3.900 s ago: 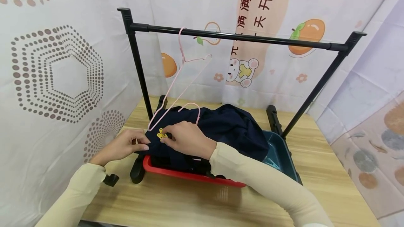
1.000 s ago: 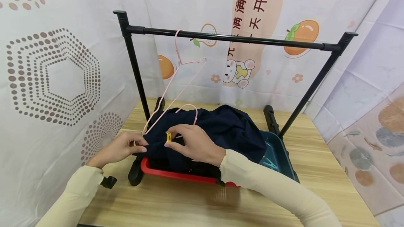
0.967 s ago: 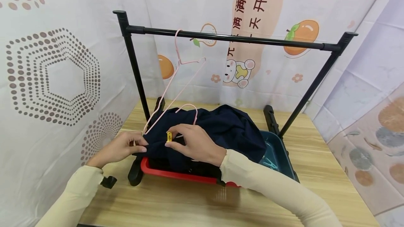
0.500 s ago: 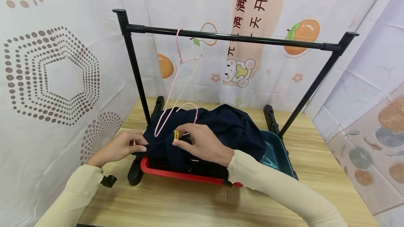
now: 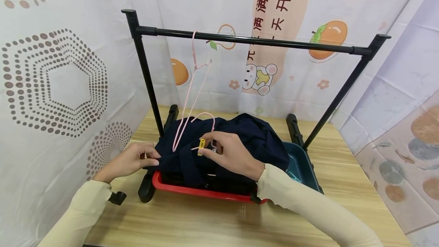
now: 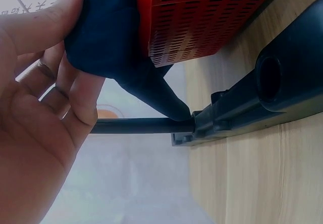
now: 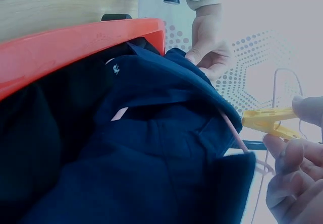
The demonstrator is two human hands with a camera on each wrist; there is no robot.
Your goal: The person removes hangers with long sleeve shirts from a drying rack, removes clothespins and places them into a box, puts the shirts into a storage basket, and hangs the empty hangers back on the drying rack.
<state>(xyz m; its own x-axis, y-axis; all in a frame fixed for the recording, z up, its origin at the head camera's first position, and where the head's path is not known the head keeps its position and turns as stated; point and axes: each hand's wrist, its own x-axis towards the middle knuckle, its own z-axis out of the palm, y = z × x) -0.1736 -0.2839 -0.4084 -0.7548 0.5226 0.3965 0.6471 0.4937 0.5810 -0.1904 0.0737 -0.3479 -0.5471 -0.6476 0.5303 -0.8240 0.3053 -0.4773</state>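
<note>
My left hand (image 5: 135,159) pinches the left corner of a navy garment (image 5: 253,140), thumb against fingers; the left wrist view shows the cloth (image 6: 103,30) between them. My right hand (image 5: 233,153) pinches a yellow clothespin (image 5: 201,147) by its handles. In the right wrist view the clothespin (image 7: 272,120) points at the garment's folded edge (image 7: 181,77), where a pink hanger (image 7: 233,130) pokes out; whether it touches the cloth I cannot tell. That hanger's hook (image 5: 205,113) rises behind my right hand, most of its frame hidden by cloth.
A black rack (image 5: 253,40) spans the wooden table (image 5: 192,216), with another pink hanger (image 5: 185,106) hanging from its bar. Below the garment sits a red basket (image 5: 205,192) with perforated walls. A teal tray (image 5: 310,170) holding light-blue clothespins stands at the right.
My right hand has carried the yellow clothespin rightward along the garment, away from my left hand. The hanging pink hanger has swung round. My left hand keeps its hold on the corner.
</note>
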